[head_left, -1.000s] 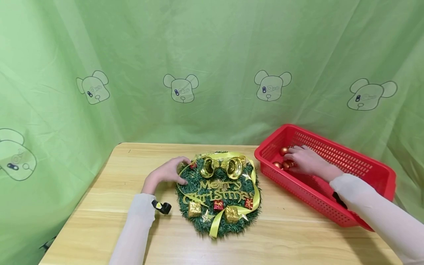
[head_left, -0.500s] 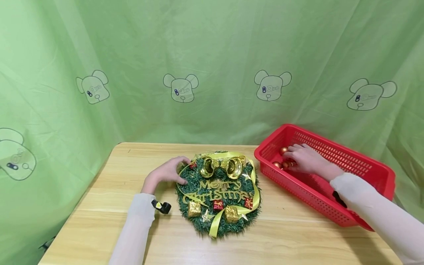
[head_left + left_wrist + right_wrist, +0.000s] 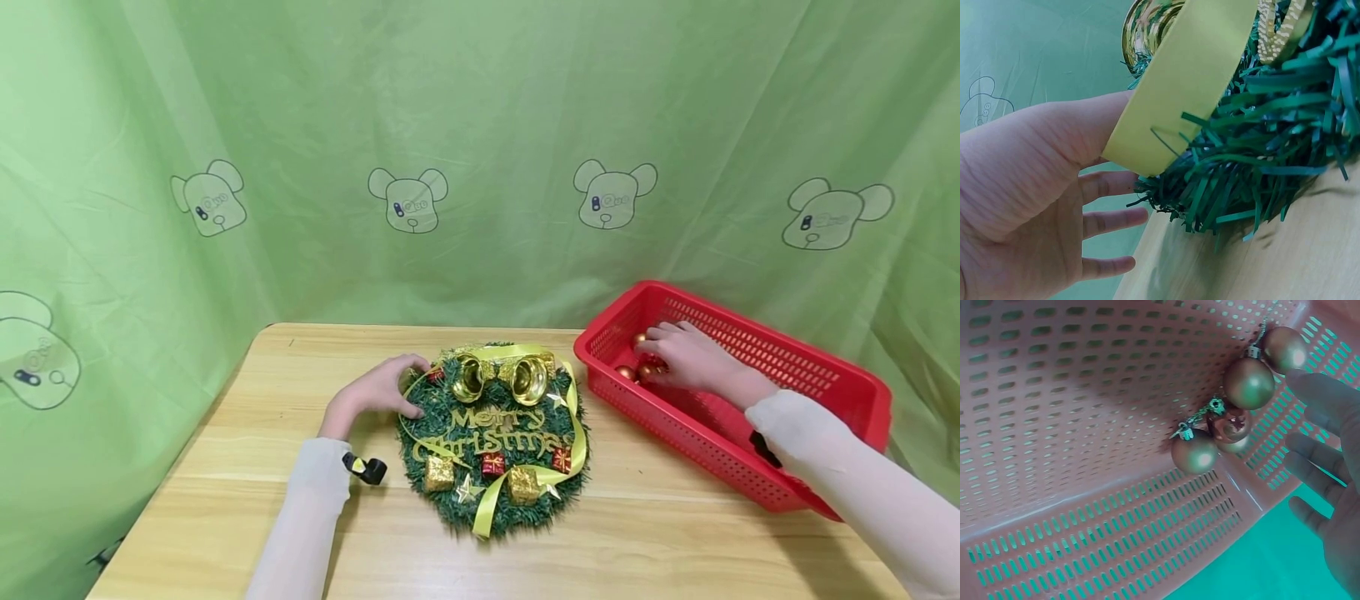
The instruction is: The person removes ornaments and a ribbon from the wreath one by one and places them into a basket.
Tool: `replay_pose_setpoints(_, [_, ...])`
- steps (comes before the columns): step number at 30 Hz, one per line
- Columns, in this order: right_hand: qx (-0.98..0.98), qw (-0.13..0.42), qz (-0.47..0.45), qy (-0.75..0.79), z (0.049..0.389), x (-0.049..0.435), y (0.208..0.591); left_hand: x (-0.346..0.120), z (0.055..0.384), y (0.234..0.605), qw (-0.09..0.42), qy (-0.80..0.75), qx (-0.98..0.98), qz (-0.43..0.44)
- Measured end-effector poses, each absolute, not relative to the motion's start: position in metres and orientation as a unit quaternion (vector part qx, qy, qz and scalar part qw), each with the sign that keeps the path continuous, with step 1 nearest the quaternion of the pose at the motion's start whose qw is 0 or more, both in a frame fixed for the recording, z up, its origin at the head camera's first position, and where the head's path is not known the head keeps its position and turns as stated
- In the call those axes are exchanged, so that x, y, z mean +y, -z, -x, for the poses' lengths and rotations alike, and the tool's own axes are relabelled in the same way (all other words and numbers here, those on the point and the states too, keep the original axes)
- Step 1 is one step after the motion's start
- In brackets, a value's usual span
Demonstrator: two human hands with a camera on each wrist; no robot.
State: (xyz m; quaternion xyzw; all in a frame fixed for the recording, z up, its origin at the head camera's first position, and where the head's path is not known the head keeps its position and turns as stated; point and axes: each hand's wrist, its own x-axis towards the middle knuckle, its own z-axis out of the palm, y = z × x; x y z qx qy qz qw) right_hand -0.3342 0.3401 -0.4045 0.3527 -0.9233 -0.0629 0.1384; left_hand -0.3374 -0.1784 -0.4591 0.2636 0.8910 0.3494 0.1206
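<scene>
A green tinsel Christmas wreath (image 3: pixel 495 492) lies on the table, with gold lettering, two gold bells (image 3: pixel 529 380), small gift boxes and a yellow ribbon (image 3: pixel 580 433). At its left edge my left hand (image 3: pixel 378 387) touches it. In the left wrist view the thumb passes behind the ribbon (image 3: pixel 1179 94) and the other fingers stretch out nearly straight. My right hand (image 3: pixel 690 358) reaches into the red basket (image 3: pixel 750 458), over copper-coloured baubles (image 3: pixel 625 372). The right wrist view shows its fingers spread beside the baubles (image 3: pixel 1249 384), index fingertip right at one of them.
The basket stands angled at the right of the wooden table (image 3: pixel 255 417), its perforated walls rising around the right hand. A green curtain (image 3: pixel 495 275) printed with bear heads hangs behind the table. Both wrists wear black straps.
The right hand has shifted slightly left and up over the baubles, covering a bit more of the farthest one. The left hand and the wreath have stayed in place.
</scene>
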Motion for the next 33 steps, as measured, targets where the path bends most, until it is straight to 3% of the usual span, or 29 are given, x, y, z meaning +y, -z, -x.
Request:
replay_pose_setpoints(15, [-0.93,0.155,-0.332,0.026,0.323,0.323,0.371,-0.178,0.336,0.458,0.122,-0.346,0.892,-0.264])
replay_pose_setpoints(33, [-0.895,0.209,-0.393,-0.008,0.293,0.267,0.328,-0.178,0.335,0.457,0.125,-0.348,0.892,-0.262])
